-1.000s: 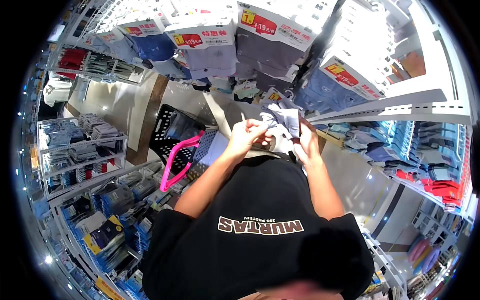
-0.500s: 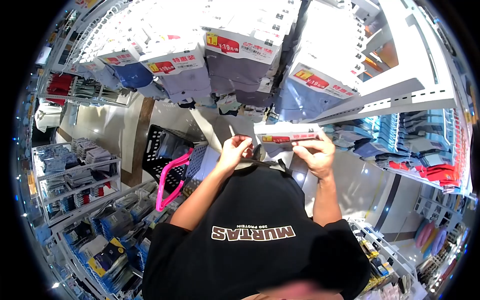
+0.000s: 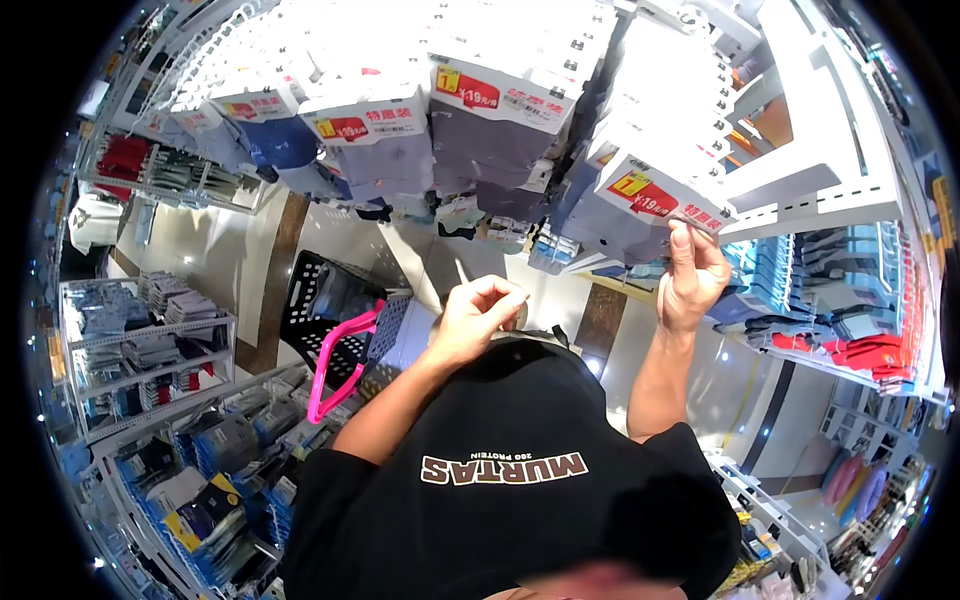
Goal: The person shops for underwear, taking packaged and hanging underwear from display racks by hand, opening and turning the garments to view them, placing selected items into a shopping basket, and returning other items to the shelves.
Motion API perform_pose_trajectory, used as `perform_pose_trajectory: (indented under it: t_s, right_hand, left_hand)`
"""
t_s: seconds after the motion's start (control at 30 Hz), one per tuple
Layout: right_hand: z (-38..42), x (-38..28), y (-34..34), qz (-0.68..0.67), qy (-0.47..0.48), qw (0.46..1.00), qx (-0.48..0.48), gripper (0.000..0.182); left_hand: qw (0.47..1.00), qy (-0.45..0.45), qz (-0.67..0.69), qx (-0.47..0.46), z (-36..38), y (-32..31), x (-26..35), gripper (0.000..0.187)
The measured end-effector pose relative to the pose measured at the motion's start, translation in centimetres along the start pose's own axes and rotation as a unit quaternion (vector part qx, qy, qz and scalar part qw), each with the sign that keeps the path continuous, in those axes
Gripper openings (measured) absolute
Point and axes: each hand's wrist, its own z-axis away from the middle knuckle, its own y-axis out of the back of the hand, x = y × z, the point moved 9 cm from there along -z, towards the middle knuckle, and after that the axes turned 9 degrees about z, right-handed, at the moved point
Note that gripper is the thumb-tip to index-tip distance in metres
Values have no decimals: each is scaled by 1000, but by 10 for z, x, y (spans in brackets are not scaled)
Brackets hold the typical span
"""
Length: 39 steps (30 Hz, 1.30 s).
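Moved since half a second ago: the right hand has risen from in front of the chest up to the display at 1 o'clock, and the flat pack that both hands held is no longer between them; the left hand has stayed near the chest.
Right hand: raised at the end of a stretched forearm, thumb and fingertips clamped on the lower corner of the header card of a hanging pack.
Hanging pack: grey-blue folded cloth under a white card with a red and yellow price label, at 1 o'clock from the middle of the view, touching the neighbouring packs on the same rail.
Left hand: near the middle of the view, just above the black T-shirt, fingers curled in together with the thumb against the forefinger; whether anything small sits inside cannot be told.
Gap between hands: well apart, the right one higher and toward 2 o'clock from the left.
Basket: black, perforated, on the floor at 9 o'clock from the left hand, with a pink handle hanging over its near side.
Upper rail: rows of packs with similar red labels across 11 to 12 o'clock.
Shelves: folded blue and red garments stacked at 3 o'clock.
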Motion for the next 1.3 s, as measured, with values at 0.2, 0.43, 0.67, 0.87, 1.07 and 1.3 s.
perform_pose_trajectory:
  t_s: [0.2,0.43,0.67,0.87,1.07,1.3]
  right_hand:
    - [7,5,2,42,-15,999,-14,15]
    - [9,-2,21,-25,31,998,52,14]
    - [2,-20,-5,-5,20,1000,15,14]
    - [-1,-6,-16,33,-14,999,-16,16]
    - [3,-4,-18,53,-1,998,-21,17]
    - [8,-4,-20,116,23,993,-27,15]
  left_hand:
    - [934,-296,-57,-193,67,-75,170,23]
    - [824,-439,61,-353,127,-130,241,35]
    - [759,-522,88,-379,133,-147,255,37]
    - [752,-535,104,-369,134,-150,258,36]
    - [754,-542,100,-357,136,-150,262,34]
    - [756,-549,94,-344,139,-150,262,33]
